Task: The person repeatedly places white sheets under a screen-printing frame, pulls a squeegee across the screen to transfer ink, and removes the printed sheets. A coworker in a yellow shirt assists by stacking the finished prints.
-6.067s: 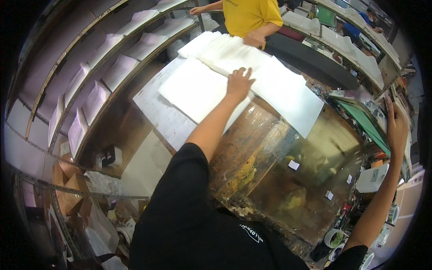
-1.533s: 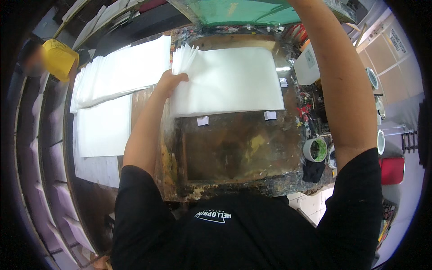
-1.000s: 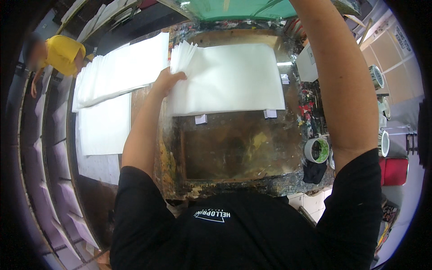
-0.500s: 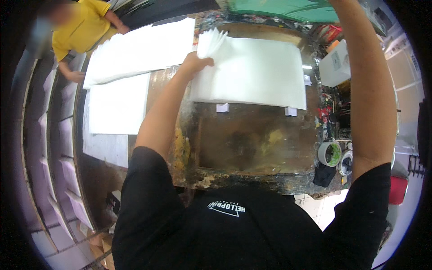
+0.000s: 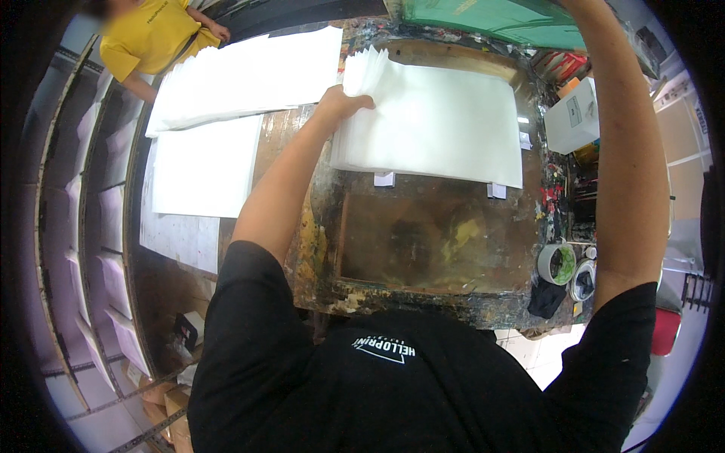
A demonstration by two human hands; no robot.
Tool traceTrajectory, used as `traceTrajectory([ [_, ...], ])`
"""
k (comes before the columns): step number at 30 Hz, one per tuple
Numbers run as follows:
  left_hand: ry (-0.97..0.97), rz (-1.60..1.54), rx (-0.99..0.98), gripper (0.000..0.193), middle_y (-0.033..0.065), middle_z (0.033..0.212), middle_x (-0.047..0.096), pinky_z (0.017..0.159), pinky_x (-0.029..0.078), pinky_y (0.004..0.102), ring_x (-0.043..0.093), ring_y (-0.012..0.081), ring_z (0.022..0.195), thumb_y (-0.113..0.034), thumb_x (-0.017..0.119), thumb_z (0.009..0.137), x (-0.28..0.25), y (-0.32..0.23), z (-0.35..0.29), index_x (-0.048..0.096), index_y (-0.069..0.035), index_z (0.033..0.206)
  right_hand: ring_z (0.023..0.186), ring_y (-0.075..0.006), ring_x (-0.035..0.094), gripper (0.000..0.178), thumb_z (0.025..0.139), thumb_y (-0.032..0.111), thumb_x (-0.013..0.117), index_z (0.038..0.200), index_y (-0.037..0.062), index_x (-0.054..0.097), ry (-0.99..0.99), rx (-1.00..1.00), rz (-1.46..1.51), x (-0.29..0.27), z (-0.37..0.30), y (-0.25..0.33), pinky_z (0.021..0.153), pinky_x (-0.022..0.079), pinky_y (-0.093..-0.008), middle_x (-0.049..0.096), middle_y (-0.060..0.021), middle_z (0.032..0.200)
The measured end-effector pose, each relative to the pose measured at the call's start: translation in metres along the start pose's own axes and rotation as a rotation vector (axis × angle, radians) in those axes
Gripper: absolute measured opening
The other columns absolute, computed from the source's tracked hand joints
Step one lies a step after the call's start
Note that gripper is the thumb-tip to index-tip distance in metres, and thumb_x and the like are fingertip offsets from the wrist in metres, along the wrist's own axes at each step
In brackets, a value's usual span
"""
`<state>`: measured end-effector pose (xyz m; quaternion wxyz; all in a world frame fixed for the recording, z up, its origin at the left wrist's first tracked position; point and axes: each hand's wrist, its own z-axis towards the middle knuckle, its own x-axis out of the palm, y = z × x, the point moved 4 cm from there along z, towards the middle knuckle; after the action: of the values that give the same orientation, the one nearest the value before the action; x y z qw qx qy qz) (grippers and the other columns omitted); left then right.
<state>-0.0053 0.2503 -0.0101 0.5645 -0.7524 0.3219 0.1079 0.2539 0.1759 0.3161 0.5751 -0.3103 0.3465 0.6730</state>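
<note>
My left hand (image 5: 345, 104) grips the fanned left end of the white sheets (image 5: 449, 121) on the stained table (image 5: 408, 245), small folded papers (image 5: 384, 180) at their near edge, while my right forearm (image 5: 633, 158) extends up beside the green screen (image 5: 491, 21).

A broad wooden worktable (image 5: 408, 245) with a glossy brown top, its borders crusted with dark, yellow and red paint, fills the middle of the room and catches a small white glare near its right side, while a pale tiled floor (image 5: 540, 359) shows past its near right corner. Along the left stand tiered shelves (image 5: 59, 257) with pale lilac surfaces and thin brown edges, with brown cardboard boxes (image 5: 177, 411) by their lower end. At the right rises a pale, brightly lit wall (image 5: 686, 208).
</note>
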Motion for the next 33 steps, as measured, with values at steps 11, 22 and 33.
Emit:
traceTrajectory([
  [11,-0.683,0.75,0.77,0.106,0.0314,0.144,0.049,0.104,0.048,0.0508,0.056,0.0415,0.129,-0.066,0.083,0.076,0.01,-0.056,-0.041,0.046,-0.001,0.151,0.072,-0.0294,0.072,0.091,0.101,0.075,0.031,0.079,-0.0016,0.076,0.148,0.016,-0.088,0.007,0.006,0.002,0.069,0.06,-0.0445,0.071,-0.0192,0.072],
  [22,-0.023,0.776,0.716,0.093,0.0238,0.158,0.04,0.118,0.031,0.0598,0.04,0.0445,0.143,-0.076,0.05,0.094,0.173,-0.139,0.061,0.048,-0.002,0.151,0.093,-0.0441,0.073,0.085,0.097,0.072,0.042,0.09,-0.0049,0.078,0.147,-0.004,0.133,-0.015,-0.001,-0.002,0.086,0.058,-0.0517,0.074,-0.0291,0.09],
  [33,-0.286,0.803,0.869,0.068,0.0124,0.126,0.059,0.096,0.039,0.0557,0.053,0.0336,0.121,-0.07,0.057,0.093,0.201,-0.131,0.054,0.067,-0.012,0.127,0.092,-0.0423,0.074,0.084,0.099,0.068,0.04,0.089,-0.0066,0.077,0.145,-0.045,0.04,-0.017,0.006,-0.007,0.086,0.058,-0.0511,0.075,-0.0283,0.093],
])
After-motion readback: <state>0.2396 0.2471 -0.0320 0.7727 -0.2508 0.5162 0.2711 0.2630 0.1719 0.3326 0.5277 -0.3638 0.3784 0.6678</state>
